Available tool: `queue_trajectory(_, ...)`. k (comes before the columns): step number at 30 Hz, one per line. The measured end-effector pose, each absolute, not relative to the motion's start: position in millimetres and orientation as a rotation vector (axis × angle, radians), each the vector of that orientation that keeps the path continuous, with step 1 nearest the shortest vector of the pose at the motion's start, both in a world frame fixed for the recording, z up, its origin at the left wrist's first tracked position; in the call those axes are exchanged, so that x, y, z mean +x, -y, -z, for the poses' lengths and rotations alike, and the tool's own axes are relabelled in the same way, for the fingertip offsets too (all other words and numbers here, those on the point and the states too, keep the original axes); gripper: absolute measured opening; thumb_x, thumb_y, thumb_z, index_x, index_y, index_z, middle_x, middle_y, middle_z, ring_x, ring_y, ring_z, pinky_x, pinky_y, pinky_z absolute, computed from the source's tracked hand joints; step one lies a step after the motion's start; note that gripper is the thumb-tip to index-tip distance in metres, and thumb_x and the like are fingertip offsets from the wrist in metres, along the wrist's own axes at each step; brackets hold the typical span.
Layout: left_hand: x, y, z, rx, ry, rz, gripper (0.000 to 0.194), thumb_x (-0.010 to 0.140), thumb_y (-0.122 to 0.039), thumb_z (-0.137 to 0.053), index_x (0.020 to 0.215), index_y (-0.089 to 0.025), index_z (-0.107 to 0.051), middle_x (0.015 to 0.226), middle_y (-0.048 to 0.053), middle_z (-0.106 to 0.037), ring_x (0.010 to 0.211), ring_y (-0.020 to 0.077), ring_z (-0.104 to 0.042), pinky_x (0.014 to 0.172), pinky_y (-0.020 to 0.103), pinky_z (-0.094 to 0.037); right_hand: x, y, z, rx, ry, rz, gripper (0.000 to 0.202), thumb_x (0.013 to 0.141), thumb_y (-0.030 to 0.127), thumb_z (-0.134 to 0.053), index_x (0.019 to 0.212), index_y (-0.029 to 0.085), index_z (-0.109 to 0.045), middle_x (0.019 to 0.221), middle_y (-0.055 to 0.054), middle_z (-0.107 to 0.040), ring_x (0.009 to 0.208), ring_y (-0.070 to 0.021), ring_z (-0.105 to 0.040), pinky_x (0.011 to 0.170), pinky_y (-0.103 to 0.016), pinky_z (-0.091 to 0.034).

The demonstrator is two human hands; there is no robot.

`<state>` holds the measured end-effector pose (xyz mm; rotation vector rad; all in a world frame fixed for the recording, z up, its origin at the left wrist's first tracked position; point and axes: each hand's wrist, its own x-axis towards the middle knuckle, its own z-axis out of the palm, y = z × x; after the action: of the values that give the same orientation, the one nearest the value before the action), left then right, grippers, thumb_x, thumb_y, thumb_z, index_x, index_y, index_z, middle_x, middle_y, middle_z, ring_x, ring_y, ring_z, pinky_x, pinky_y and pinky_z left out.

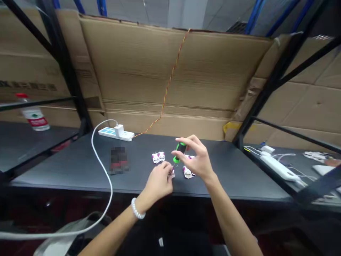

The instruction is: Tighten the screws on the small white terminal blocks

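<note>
My right hand [195, 154] grips the black and green handle of a screwdriver [180, 148], its shaft tilted down toward my left hand. With its fingers pinched, my left hand [160, 179] holds a small white and purple part [173, 174] at the screwdriver's tip; most of that part is hidden by the fingers. Two similar white and purple parts [158, 156] lie just beyond my left hand. More of them [187, 172] rest beneath and beside my right hand, partly covered by it.
On the dark table [138, 181] stands a white power strip [116, 133] at the back left, its white cable [102, 165] looping over the front edge. A blurred dark object [119, 160] lies at the left. Black shelf posts and cardboard [133, 71] enclose the table. A bottle [34, 115] stands far left.
</note>
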<state>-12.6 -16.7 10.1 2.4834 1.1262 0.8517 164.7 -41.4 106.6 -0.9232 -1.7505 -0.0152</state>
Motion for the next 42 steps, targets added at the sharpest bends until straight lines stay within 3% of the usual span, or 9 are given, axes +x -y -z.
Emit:
queue_trajectory(5, -11.7, 18.1, -12.4, 2.494, -1.140, -0.832, 0.016, 0.087, -0.006, -0.059, 0.092, -0.021, -0.062, 0.108, 0.008, -0.068, 0.095, 0.0253, -0.068, 0.088, 0.037, -0.054, 163.9, 41.3, -108.0, -0.832, 1.842, -0.157, 0.046, 0.103, 0.034, -0.064, 0.149, 0.029, -0.063, 0.132, -0.012, -0.069, 0.111, -0.0234, -0.071, 0.097, -0.042, -0.061)
queue_trajectory(10, -12.3, 18.2, -11.9, 2.480, -1.123, -0.858, 0.018, 0.086, -0.004, -0.058, 0.093, -0.021, -0.061, 0.110, 0.007, -0.068, 0.096, 0.0251, -0.068, 0.088, 0.037, -0.054, 160.1, 39.8, -108.5, -0.884, 1.743, -0.060, 0.032, 0.092, 0.038, -0.082, 0.122, 0.028, -0.079, 0.101, -0.006, -0.073, 0.084, -0.0196, -0.069, 0.080, -0.037, -0.063)
queue_trajectory(12, -12.6, 17.8, -11.4, 2.479, -1.131, -0.859, 0.018, 0.085, -0.004, -0.058, 0.091, -0.021, -0.061, 0.107, 0.007, -0.068, 0.094, 0.0247, -0.068, 0.087, 0.036, -0.054, 158.6, 40.3, -109.9, -0.920, 1.744, 0.017, 0.037, 0.088, 0.041, -0.085, 0.123, 0.028, -0.079, 0.110, -0.008, -0.072, 0.090, -0.0217, -0.069, 0.086, -0.041, -0.064)
queue_trajectory(16, -12.4, 17.1, -10.1, 2.499, -1.139, -0.843, 0.016, 0.086, -0.006, -0.059, 0.091, -0.021, -0.061, 0.107, 0.008, -0.068, 0.095, 0.0251, -0.068, 0.087, 0.036, -0.054, 158.0, 41.9, -112.4, -0.803, 1.856, -0.195, 0.042, 0.105, 0.033, -0.060, 0.146, 0.029, -0.066, 0.130, -0.012, -0.073, 0.116, -0.0250, -0.072, 0.103, -0.046, -0.061)
queue_trajectory(20, -11.8, 17.6, -10.1, 2.502, -1.131, -0.854, 0.017, 0.087, -0.005, -0.058, 0.092, -0.021, -0.061, 0.110, 0.008, -0.069, 0.096, 0.0250, -0.068, 0.088, 0.037, -0.053, 157.9, 41.7, -112.8, -0.865, 1.765, -0.076, 0.029, 0.093, 0.036, -0.080, 0.120, 0.026, -0.080, 0.100, -0.006, -0.074, 0.087, -0.0202, -0.071, 0.082, -0.037, -0.064)
queue_trajectory(25, -11.7, 18.4, -12.1, 2.501, -1.149, -0.825, 0.015, 0.087, -0.006, -0.059, 0.091, -0.020, -0.061, 0.108, 0.008, -0.069, 0.094, 0.0253, -0.068, 0.087, 0.037, -0.053, 160.3, 41.6, -111.0, -0.821, 1.857, -0.178, 0.046, 0.102, 0.033, -0.065, 0.147, 0.028, -0.064, 0.133, -0.012, -0.071, 0.115, -0.0249, -0.072, 0.102, -0.045, -0.061)
queue_trajectory(31, -10.2, 20.4, -13.2, 2.492, -1.176, -0.839, 0.017, 0.086, -0.005, -0.059, 0.092, -0.021, -0.062, 0.107, 0.007, -0.068, 0.092, 0.0246, -0.068, 0.084, 0.036, -0.052, 162.2, 40.4, -109.9, -0.891, 1.752, -0.074, 0.028, 0.092, 0.032, -0.080, 0.119, 0.026, -0.078, 0.104, -0.006, -0.074, 0.084, -0.0193, -0.069, 0.081, -0.037, -0.062)
queue_trajectory(36, -9.1, 19.7, -12.2, 2.496, -1.175, -0.835, 0.018, 0.085, -0.004, -0.059, 0.092, -0.021, -0.062, 0.107, 0.008, -0.068, 0.094, 0.0251, -0.067, 0.087, 0.037, -0.052, 164.3, 43.1, -110.1, -0.825, 1.830, -0.246, 0.042, 0.104, 0.029, -0.059, 0.146, 0.029, -0.065, 0.134, -0.012, -0.071, 0.113, -0.0245, -0.073, 0.099, -0.044, -0.062)
queue_trajectory(42, -9.3, 18.4, -10.3, 2.501, -1.160, -0.847, 0.018, 0.086, -0.005, -0.058, 0.091, -0.021, -0.063, 0.108, 0.007, -0.068, 0.094, 0.0244, -0.067, 0.086, 0.036, -0.053, 162.8, 42.3, -111.2, -0.875, 1.775, -0.101, 0.028, 0.091, 0.036, -0.081, 0.119, 0.028, -0.080, 0.102, -0.005, -0.074, 0.086, -0.0201, -0.069, 0.080, -0.037, -0.062)
